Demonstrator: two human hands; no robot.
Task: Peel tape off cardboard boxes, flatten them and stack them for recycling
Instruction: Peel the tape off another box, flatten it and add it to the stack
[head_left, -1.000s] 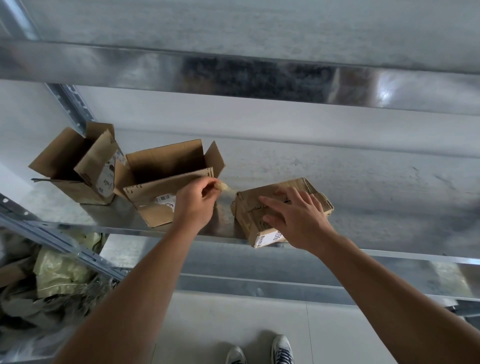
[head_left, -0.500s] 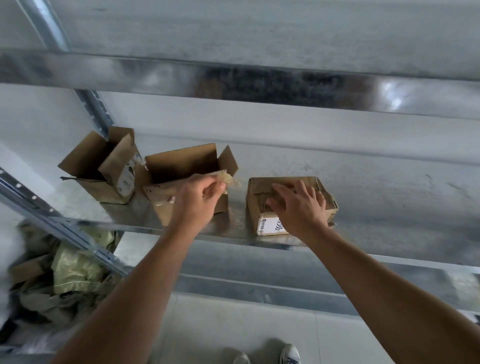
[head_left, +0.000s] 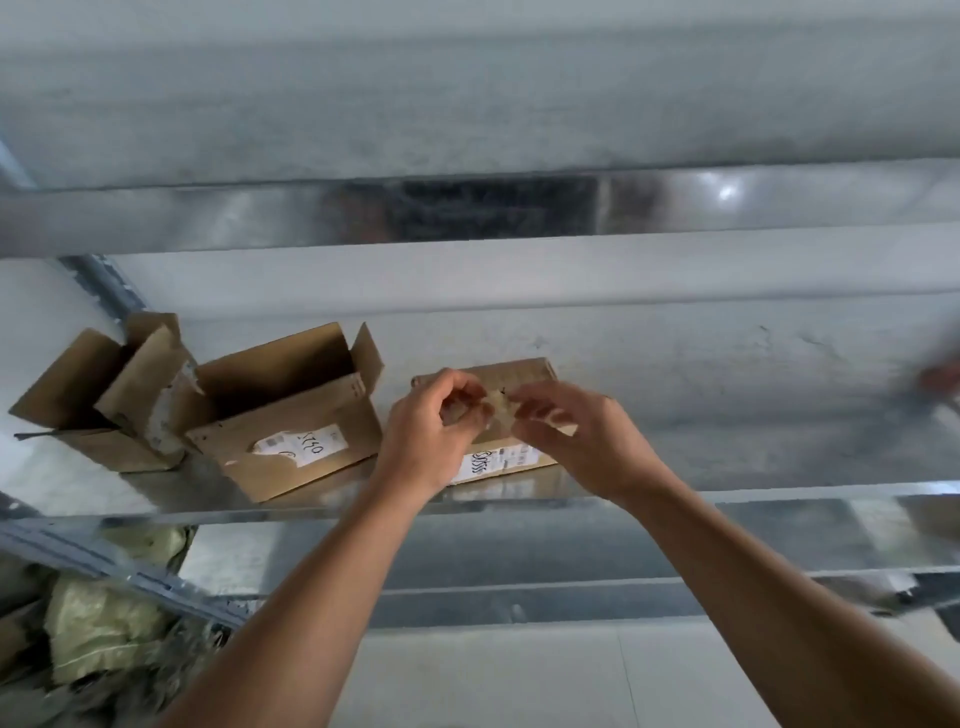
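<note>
Left hand (head_left: 434, 441) and right hand (head_left: 579, 441) meeting fingertip to fingertip, both pinching a pale tape scrap (head_left: 500, 409). Just behind the pinch, closed box (head_left: 524, 371) on shelf (head_left: 753, 467); left of it, open box (head_left: 291, 415) and second open box (head_left: 98, 395).

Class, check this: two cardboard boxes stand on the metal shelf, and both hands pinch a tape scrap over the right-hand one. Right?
Wrong count: the head view shows three on the shelf: left box, middle box, right-hand box. Left hand and right hand pinch the tape scrap.
</note>
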